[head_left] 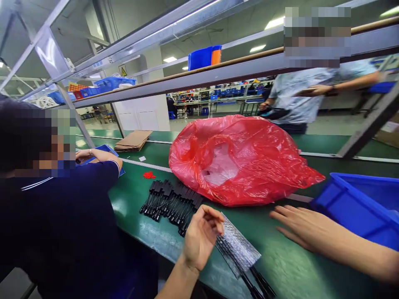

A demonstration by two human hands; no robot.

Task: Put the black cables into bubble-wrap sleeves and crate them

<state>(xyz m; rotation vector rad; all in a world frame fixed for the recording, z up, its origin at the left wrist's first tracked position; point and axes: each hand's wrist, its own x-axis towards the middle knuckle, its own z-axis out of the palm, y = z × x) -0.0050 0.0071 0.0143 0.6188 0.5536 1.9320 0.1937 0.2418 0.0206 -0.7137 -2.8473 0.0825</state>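
My left hand (201, 236) is closed in a pinch on the top edge of a clear plastic bag (238, 249) that holds several thin black parts, above the green table (280, 265). My right hand (299, 226) lies flat and open on the table, fingers stretched toward the bag, holding nothing. A heap of black cable-like parts (171, 203) lies just left of my left hand. Behind it sits a big crumpled red plastic bag (240, 160) with pale contents showing at its mouth.
A blue bin (361, 207) stands at the right by my forearm. A co-worker in dark clothes (62, 216) sits close on the left. Small red bits (149, 175), flat cardboard (133, 140) and a metal shelf rail (218, 72) lie beyond; another person stands behind.
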